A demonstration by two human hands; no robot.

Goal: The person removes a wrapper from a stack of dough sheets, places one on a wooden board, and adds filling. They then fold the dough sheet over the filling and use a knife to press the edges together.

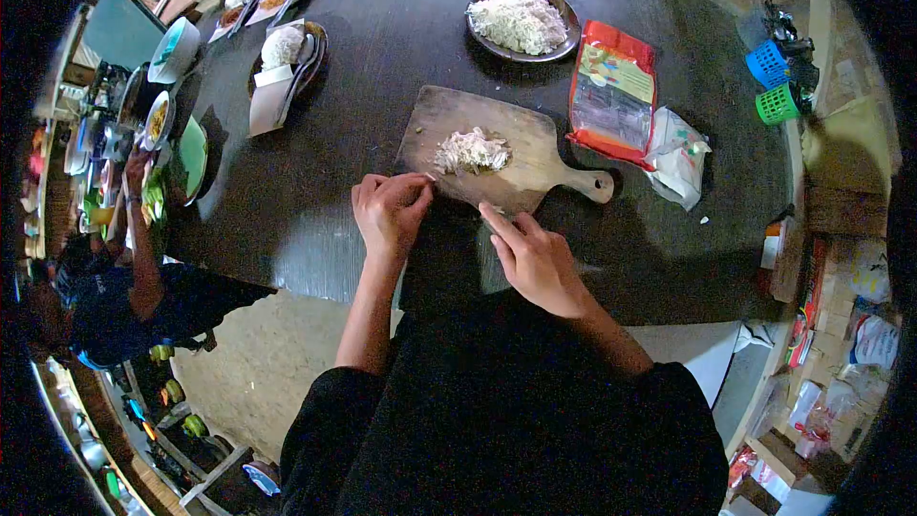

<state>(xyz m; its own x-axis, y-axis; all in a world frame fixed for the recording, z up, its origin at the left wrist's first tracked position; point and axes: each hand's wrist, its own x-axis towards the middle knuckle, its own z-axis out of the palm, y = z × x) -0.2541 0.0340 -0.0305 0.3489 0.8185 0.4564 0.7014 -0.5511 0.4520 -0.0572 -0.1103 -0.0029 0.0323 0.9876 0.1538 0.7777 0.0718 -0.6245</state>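
Observation:
A wooden cutting board [444,110] with a handle lies on the dark table, bearing a small pile of pale shreds [473,150] that look like chicken. At the board's near left corner, my left hand [387,215] is closed in a pinch, with a tiny pale shred showing at its fingertips. My right hand [540,263] is at the near edge of the board, index finger stretched out and touching the edge. Its fingers are apart, and I see nothing held in them.
A plate of shredded food [519,21] stands beyond the board. Right of it lie a red packet [613,86] and a white plastic bag [678,158]. Plates with rice mounds [283,46] sit at the far left. Another person's arm [141,248] reaches among dishes at left.

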